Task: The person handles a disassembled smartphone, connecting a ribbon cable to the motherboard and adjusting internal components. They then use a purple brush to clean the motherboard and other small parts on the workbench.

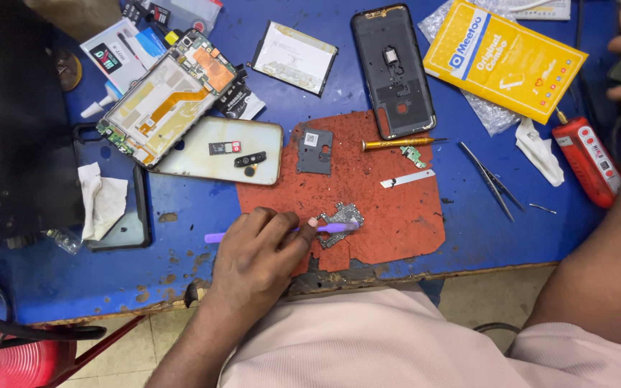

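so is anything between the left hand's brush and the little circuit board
Nothing visible. The left hand holds the purple brush with its tip already lying on the circuit board, on the red mat. The right hand is out of clear view.

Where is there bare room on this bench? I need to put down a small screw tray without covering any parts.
Bare blue bench lies right of the red mat, below the tweezers. A narrower patch sits between the pale back cover and the left hand. The top, around the open phone frame, is crowded.
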